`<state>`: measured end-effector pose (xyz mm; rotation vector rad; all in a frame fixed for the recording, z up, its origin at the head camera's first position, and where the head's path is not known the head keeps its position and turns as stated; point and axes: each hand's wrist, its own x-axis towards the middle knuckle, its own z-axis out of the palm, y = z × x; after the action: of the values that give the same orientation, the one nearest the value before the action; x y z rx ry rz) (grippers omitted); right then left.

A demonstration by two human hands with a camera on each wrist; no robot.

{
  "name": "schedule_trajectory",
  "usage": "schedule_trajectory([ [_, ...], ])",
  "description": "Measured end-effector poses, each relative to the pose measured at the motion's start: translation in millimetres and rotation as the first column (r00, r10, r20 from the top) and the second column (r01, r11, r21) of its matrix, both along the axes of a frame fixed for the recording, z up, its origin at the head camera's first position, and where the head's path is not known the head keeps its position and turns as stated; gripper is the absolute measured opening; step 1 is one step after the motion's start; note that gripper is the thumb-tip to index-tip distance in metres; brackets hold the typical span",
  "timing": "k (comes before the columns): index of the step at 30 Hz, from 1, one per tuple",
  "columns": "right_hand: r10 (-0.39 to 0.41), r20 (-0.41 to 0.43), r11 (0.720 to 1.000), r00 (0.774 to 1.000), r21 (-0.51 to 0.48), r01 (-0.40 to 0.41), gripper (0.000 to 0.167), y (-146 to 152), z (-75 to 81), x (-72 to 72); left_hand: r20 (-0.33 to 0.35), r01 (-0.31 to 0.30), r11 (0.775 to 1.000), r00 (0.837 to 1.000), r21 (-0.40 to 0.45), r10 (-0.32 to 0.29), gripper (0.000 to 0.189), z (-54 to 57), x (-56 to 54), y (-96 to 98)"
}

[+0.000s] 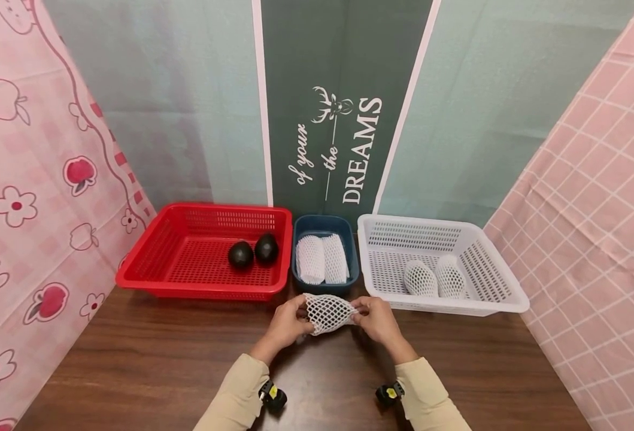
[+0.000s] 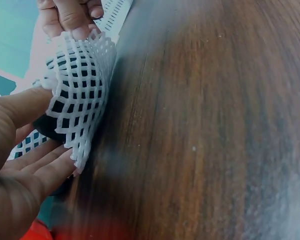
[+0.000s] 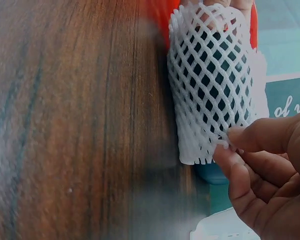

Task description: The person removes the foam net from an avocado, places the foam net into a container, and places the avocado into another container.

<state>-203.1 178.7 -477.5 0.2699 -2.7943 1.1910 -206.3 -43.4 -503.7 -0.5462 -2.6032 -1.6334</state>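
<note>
A white foam net sleeve (image 1: 330,313) is stretched around a dark avocado (image 2: 49,127), held low over the wooden table in front of the blue bin. At the sleeve's left end, my left hand (image 1: 288,323) grips the open rim, thumb on one side and fingers on the other. The avocado's dark skin shows at that rim and through the mesh. My right hand (image 1: 377,320) pinches the sleeve's other end between thumb and fingertips. In the right wrist view that end of the net (image 3: 195,150) hangs loose and bunched.
A red basket (image 1: 203,293) on the left holds two bare avocados (image 1: 240,255). Rolled foam nets (image 1: 311,259) lie in a small blue bin (image 1: 352,263) at the middle. Two net-covered avocados (image 1: 421,278) lie in a white basket (image 1: 502,308) on the right. Curtains surround the wooden table (image 1: 160,359).
</note>
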Motion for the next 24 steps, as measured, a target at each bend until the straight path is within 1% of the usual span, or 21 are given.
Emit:
schedule_trajectory([
  [2, 0.002, -0.003, 1.0, 1.0, 0.002, -0.002, 0.018, -0.2, -0.1, 0.6, 0.026, 0.01, 1.0, 1.0, 0.02, -0.01, 0.042, -1.2, 0.0, 1.5],
  [4, -0.002, -0.004, 1.0, 1.0, 0.006, 0.002, 0.018, -0.4, 0.0, 1.1, 0.03, 0.021, 0.999, 0.999, 0.036, -0.022, 0.048, -2.1, 0.3, 2.8],
  [9, -0.011, 0.001, 1.0, 1.0, 0.009, 0.011, 0.019, -0.8, -1.3, 1.1, -0.009, 0.038, 0.998, 0.999, 0.04, -0.038, 0.05, -2.4, 0.7, 3.4],
  [14, 0.002, 0.0, 1.0, 1.0, 0.008, -0.002, 0.019, -1.1, -1.7, 1.6, -0.066, 0.048, 0.999, 0.997, -0.012, -0.049, 0.046, -2.4, -0.3, 2.7],
  [17, 0.002, 0.002, 1.0, 1.0, 0.016, -0.002, 0.018, -1.1, -1.2, 2.4, -0.094, 0.044, 0.998, 0.994, -0.049, -0.048, 0.043, -3.3, -0.8, 2.3],
  [21, 0.002, 0.005, 1.0, 1.0, 0.024, -0.002, 0.017, -1.1, -1.3, 3.1, -0.096, 0.036, 0.997, 0.994, -0.074, -0.043, 0.04, -1.4, -0.9, 1.6],
  [24, 0.0, -0.002, 1.0, 1.0, 0.026, 0.0, 0.017, -1.1, -1.1, 2.4, -0.077, 0.046, 0.997, 0.996, -0.064, -0.051, 0.042, -0.3, -1.4, 1.4],
])
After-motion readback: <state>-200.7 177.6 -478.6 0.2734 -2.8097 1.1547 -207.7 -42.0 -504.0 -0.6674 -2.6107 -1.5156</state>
